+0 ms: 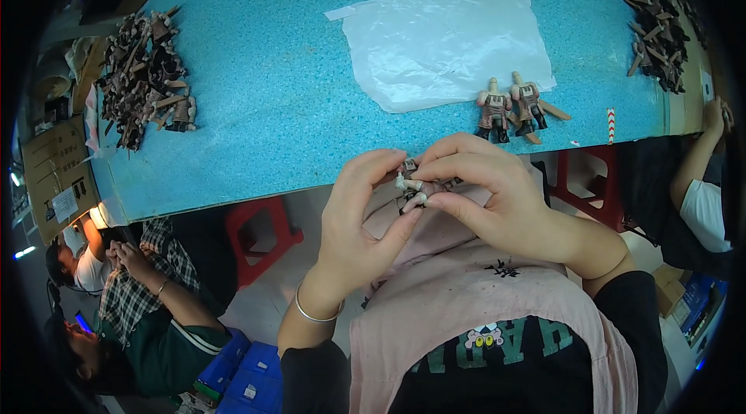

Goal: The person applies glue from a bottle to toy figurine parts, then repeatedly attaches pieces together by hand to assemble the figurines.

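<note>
Left hand point(353, 220) and right hand point(505, 200) both pinch a small figurine point(434, 188) between fingertips, just off the near edge of the bench point(256, 111), over the pink apron point(454, 278). Fingers hide part of it; exact contact can't tell. Likely risks: weak pinch on small parts, figurine drops to lap or floor; pressing too hard, thin limb bends or snaps.

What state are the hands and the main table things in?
Small figure: held in both hands, partly hidden
Left hand: curled, pinching it
Right hand: curled, pinching it
Two figures: side by side
Plastic sheet: spread out, wrinkled
Left pile: heaped, jumbled
Right pile: heaped, jumbled
</note>
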Demonstrator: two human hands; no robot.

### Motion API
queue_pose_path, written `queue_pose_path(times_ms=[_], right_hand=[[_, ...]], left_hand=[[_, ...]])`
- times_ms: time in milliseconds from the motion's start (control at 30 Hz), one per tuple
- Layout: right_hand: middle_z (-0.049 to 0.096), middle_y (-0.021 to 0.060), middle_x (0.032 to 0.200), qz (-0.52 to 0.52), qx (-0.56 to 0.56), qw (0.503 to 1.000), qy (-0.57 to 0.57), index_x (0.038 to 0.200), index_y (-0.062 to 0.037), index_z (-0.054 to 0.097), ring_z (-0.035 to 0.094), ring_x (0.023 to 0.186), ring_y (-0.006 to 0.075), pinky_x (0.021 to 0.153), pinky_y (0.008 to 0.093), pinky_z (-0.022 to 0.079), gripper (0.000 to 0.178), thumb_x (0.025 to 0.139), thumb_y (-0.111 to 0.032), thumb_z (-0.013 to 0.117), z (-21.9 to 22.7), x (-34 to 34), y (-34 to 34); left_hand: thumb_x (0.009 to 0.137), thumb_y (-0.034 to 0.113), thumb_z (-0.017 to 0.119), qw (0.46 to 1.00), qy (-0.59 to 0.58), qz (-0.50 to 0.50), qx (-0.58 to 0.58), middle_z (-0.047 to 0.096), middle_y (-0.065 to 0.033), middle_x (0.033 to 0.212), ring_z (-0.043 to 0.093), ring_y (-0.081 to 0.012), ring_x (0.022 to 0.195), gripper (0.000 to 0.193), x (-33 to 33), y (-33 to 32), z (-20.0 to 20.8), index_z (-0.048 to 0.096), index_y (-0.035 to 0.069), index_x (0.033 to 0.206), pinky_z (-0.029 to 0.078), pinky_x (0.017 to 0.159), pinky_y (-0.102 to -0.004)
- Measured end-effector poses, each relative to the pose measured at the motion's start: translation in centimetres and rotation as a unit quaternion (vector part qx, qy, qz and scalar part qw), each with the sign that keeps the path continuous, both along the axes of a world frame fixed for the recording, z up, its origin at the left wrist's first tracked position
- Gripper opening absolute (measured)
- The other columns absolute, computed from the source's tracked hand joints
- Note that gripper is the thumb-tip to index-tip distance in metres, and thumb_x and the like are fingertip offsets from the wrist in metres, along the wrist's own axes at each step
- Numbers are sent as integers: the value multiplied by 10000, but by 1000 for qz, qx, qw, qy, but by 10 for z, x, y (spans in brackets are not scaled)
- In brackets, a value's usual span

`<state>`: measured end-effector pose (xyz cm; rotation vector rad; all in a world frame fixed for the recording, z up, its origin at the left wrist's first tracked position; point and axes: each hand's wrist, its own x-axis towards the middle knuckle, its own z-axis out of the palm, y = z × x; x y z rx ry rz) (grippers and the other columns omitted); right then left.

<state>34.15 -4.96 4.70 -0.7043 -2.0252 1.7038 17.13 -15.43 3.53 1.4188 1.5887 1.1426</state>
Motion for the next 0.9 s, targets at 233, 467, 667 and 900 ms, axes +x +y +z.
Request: queue_pose_path(times_ms=[233, 467, 667, 900], right_hand=[[598, 136, 1061, -12, -6, 1000, -16, 1013, -12, 656, 604, 1000, 256, 815, 326, 499, 233, 782, 16, 661, 0, 1, -4], [601, 128, 998, -6, -9, 999, -37, 999, -3, 658, 612, 1015, 277, 825, 339, 502, 219, 781, 17, 666, 1, 2, -4], [600, 115, 930, -9, 5, 999, -36, 981, 4, 664, 621, 974, 264, 897, 365, 507, 204, 778, 21, 669, 3, -2, -5], [584, 125, 952, -13, 6, 1000, -10, 1033, -2, 623, 606, 914, 259, 815, 333, 494, 264, 774, -2, 675, -3, -4, -3]], left_hand=[[702, 33, 734, 1000, -4, 8, 11, 561, -181, 1159, 581, -288, 1050, 520, 2, -3, -1, 543, -16, 1182, 487, 883, -348], [748, -28, 696, 996, -84, 19, -16, 624, -170, 1066, 605, -253, 1013, 328, -6, 1, -4, 628, -33, 1069, 487, 862, -329], [737, -51, 714, 997, -73, 39, -8, 652, -135, 956, 633, -219, 929, 246, -5, 4, -8, 666, -25, 977, 508, 812, -304], [788, -37, 692, 989, -136, 64, -11, 618, -132, 1015, 614, -197, 950, 212, -2, 0, -15, 641, -36, 993, 513, 817, -300]])
